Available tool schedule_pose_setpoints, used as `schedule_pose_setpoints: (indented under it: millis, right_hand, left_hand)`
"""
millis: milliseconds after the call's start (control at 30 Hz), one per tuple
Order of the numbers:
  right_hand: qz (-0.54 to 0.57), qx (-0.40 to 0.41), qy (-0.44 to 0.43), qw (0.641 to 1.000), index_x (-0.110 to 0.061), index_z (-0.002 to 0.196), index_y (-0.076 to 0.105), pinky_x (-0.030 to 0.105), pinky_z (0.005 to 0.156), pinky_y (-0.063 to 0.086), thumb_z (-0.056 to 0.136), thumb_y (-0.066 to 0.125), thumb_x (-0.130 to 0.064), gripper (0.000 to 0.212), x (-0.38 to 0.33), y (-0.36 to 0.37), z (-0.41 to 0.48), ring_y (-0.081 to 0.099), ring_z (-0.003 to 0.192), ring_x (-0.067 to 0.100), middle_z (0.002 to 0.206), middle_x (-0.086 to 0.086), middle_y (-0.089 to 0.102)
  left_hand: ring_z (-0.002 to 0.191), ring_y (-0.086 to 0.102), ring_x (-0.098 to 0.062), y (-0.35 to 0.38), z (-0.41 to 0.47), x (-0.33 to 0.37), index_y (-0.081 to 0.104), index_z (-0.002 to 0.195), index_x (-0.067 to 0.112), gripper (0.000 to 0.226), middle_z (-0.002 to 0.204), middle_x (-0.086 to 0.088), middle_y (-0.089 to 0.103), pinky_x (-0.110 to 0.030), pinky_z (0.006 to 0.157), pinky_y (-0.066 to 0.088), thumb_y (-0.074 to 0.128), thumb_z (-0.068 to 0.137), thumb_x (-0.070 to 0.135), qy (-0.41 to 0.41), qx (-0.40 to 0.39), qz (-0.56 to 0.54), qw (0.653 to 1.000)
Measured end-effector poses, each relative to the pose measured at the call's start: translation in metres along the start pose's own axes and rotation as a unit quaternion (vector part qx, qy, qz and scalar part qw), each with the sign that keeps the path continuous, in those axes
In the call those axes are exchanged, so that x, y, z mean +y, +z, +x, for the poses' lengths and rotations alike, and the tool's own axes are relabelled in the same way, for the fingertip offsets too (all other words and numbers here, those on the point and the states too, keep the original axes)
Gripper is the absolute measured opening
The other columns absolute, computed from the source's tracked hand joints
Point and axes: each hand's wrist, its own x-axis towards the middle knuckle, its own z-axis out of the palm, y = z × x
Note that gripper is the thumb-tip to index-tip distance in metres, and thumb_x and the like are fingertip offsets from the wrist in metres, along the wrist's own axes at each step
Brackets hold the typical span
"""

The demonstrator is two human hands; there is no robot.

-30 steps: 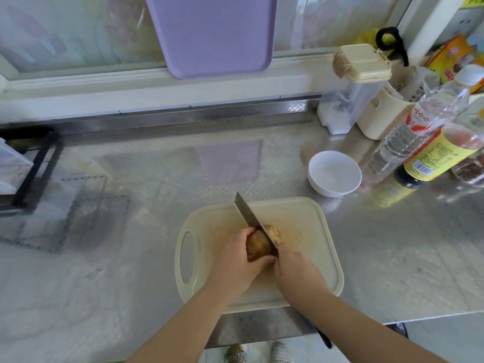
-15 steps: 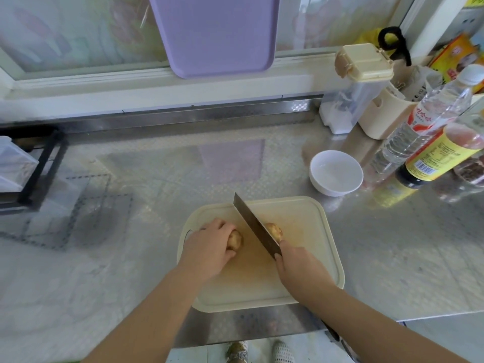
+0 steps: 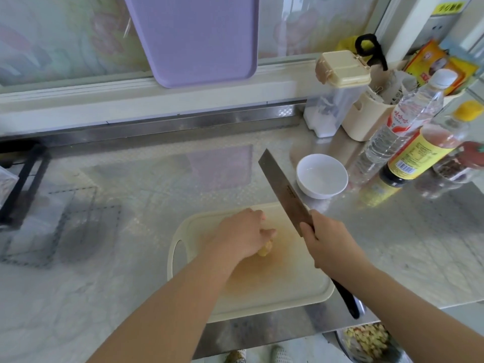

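A marbled counter point(image 3: 131, 284) bears a cutting board point(image 3: 275, 292), white bowl point(image 3: 321, 176) and bottles point(image 3: 403, 127).

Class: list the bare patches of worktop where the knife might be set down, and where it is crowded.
Bare: the worktop left of the cutting board, towards the black rack; the stretch behind the board up to the steel strip; the patch right of the board, before the bottles. Crowded: the back right corner, with white bowl, bottles and containers.

Room on the left, a crowd on the right
Bare desk point(image 3: 136, 174) stretches from the cutting board point(image 3: 275, 307) to the black rack point(image 3: 23, 179). On the right a white bowl point(image 3: 321, 176) and bottles point(image 3: 408, 119) stand close, and the raised knife point(image 3: 282, 187) slants across the way to them.
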Motion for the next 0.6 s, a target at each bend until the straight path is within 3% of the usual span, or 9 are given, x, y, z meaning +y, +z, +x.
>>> schedule_pose_setpoints:
  millis: [133,267,333,400,500,600]
  right_hand:
    - [-0.007,-0.013,0.020,1.000,-0.017,0.087,0.047,0.050,0.062,0.058,0.104,0.040,-0.028,0.022,0.009,0.005,-0.002,0.065,0.058,0.025,0.073,0.006,0.062]
    - [-0.014,-0.023,0.028,0.999,-0.018,0.082,0.043,0.048,0.063,0.058,0.105,0.039,-0.028,0.025,0.016,0.009,-0.002,0.064,0.056,0.023,0.072,0.005,0.061]
    - [-0.013,-0.027,0.032,0.999,-0.018,0.083,0.044,0.047,0.063,0.058,0.105,0.039,-0.028,0.025,0.019,0.010,-0.001,0.065,0.057,0.023,0.072,0.005,0.061]
    - [-0.013,-0.030,0.037,0.999,-0.017,0.084,0.045,0.046,0.064,0.058,0.105,0.039,-0.028,0.025,0.022,0.011,0.000,0.065,0.057,0.023,0.074,0.006,0.062]
    - [-0.014,-0.035,0.044,0.998,-0.016,0.086,0.046,0.045,0.064,0.059,0.105,0.039,-0.029,0.024,0.024,0.014,0.004,0.066,0.058,0.023,0.076,0.006,0.062]
    - [-0.017,-0.035,0.046,0.998,-0.015,0.086,0.046,0.047,0.065,0.059,0.105,0.039,-0.028,0.024,0.025,0.020,0.009,0.066,0.059,0.026,0.077,0.008,0.063]
  left_hand:
    - [0.097,0.060,-0.020,-0.003,0.003,0.008,0.062,0.117,0.021,0.043,0.114,0.001,0.061,-0.033,0.081,0.050,0.065,0.084,0.050,-0.006,-0.073,0.024,0.997]
    - [0.105,0.059,-0.023,0.004,-0.006,0.006,0.059,0.125,0.022,0.053,0.119,-0.001,0.058,-0.031,0.080,0.046,0.075,0.078,0.042,0.024,-0.110,0.055,0.992]
    - [0.103,0.059,-0.022,0.011,-0.009,0.004,0.060,0.123,0.023,0.053,0.116,0.000,0.057,-0.031,0.079,0.046,0.077,0.077,0.044,0.033,-0.073,0.033,0.996]
    - [0.101,0.057,-0.018,0.017,-0.009,0.005,0.059,0.120,0.025,0.050,0.113,0.005,0.054,-0.032,0.084,0.048,0.077,0.077,0.045,0.032,0.018,-0.054,0.998]
    - [0.102,0.054,-0.011,0.031,-0.003,0.011,0.055,0.121,0.029,0.052,0.116,0.011,0.050,-0.028,0.091,0.047,0.077,0.077,0.046,0.022,0.125,-0.178,0.976]
    - [0.102,0.055,-0.013,0.051,-0.003,0.011,0.052,0.120,0.032,0.055,0.117,0.014,0.050,-0.030,0.094,0.044,0.071,0.076,0.059,0.023,0.163,-0.109,0.980]
